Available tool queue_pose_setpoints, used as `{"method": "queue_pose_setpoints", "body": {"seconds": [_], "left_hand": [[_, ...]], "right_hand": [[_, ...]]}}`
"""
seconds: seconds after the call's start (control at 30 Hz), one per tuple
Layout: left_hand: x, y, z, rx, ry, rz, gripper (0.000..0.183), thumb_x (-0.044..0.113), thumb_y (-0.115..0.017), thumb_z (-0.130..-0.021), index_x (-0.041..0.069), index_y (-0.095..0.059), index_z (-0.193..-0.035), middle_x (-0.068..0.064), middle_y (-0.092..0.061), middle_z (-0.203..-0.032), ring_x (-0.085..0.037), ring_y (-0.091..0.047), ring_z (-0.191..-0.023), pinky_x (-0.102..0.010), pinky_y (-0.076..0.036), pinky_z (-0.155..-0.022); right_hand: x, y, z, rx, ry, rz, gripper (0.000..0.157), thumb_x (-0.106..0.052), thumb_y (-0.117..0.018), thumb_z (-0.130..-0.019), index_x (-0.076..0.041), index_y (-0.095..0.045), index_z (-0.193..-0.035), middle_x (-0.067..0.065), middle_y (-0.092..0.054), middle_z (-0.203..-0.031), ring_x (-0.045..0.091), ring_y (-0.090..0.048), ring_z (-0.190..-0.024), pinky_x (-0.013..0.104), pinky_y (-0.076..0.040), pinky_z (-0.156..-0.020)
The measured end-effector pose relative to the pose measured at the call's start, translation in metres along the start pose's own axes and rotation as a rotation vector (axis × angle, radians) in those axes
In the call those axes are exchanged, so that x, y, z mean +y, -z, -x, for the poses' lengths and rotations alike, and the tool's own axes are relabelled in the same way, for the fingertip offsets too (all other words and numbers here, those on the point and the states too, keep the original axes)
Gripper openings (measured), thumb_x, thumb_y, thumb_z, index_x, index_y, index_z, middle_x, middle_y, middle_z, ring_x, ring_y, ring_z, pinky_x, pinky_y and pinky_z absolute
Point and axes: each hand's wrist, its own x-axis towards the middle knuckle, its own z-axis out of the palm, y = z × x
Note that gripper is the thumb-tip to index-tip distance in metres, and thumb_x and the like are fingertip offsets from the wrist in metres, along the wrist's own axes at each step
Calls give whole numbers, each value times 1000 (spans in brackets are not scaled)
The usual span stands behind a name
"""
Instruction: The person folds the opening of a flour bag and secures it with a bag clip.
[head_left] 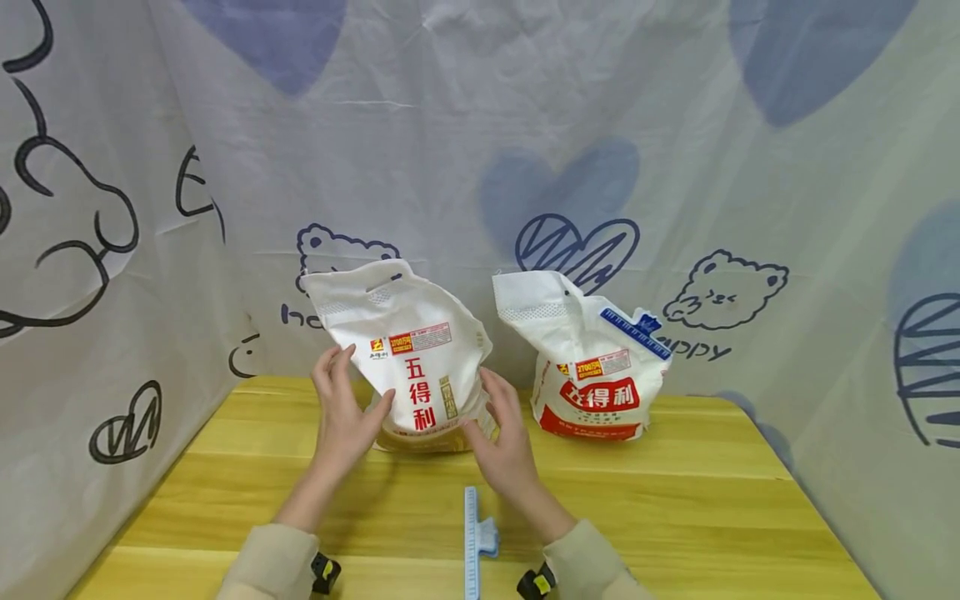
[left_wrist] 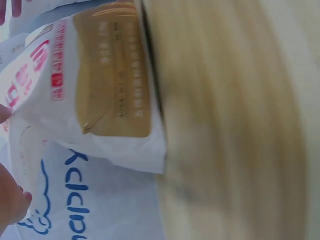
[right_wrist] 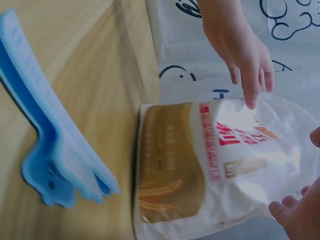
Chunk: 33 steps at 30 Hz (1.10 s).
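A white flour bag [head_left: 412, 333] with red characters and a gold lower part [left_wrist: 115, 75] stands on the table, its loose top leaning left with a slot-shaped handle hole. My left hand [head_left: 345, 408] is at its left side, the thumb [right_wrist: 250, 87] against the front. On the opposite side is my right hand [head_left: 506, 429], fingers spread along the bag's edge; in the right wrist view this hand [right_wrist: 302, 215] shows only in part. Both hands have loosely extended fingers. Toward me, between the forearms, lies a light blue sealing clip [head_left: 471, 542].
To the right stands another white flour bag [head_left: 588, 417] with red print, its folded top held by a dark blue clip [head_left: 637, 333]. Behind both bags hangs a printed cloth [head_left: 435, 183] with hearts and bears. The wooden table [head_left: 675, 517] carries everything.
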Motion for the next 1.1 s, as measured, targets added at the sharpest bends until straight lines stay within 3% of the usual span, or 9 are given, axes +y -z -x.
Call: {"method": "queue_pose_setpoints", "body": {"seconds": [0.2, 0.33, 0.53, 0.8, 1.1], "left_hand": [[6, 9, -22, 81, -174, -2, 89, -1, -85, -77, -7, -35, -151, -30, -16, -161, -46, -34, -141, -64, -33, -117], [17, 13, -38, 97, -239, -10, 88, -1, -84, -78, -6, -35, -152, -29, -18, -162, -45, -32, -145, -63, -32, -119], [36, 18, -62, 55, -273, -51, 85, 4, -82, -83, -1, -35, -154, -19, -17, -168, -37, -21, -155, -58, -27, -123], [52, 15, -92, 0, -389, -110, 86, 3, -82, -84, -2, -33, -155, -19, -19, -168, -39, -32, -148, -54, -34, -120], [64, 16, -121, -76, -455, -197, 83, 5, -81, -86, -3, -35, -155, -22, -31, -164, -41, -30, -149, -51, -26, -125]], "right_hand": [[-9, 11, -14, 7, 42, 37, 69, 2, -64, -94, -6, -40, -158, 17, -37, -162, 34, -40, -146, 53, -39, -118], [-14, 17, -25, 17, 82, 74, 68, 1, -66, -95, -4, -41, -157, 19, -38, -160, 34, -40, -147, 53, -40, -117], [-17, 25, -43, 10, 115, 153, 68, -5, -66, -95, -6, -41, -158, 18, -38, -162, 34, -38, -149, 53, -36, -120], [-12, 35, -71, -5, 175, 201, 65, -6, -65, -96, -1, -41, -156, 20, -40, -161, 34, -40, -148, 50, -32, -123], [-9, 38, -94, -67, 164, 260, 65, -7, -64, -97, -1, -40, -157, 21, -40, -160, 32, -39, -149, 46, -31, -124]]}}
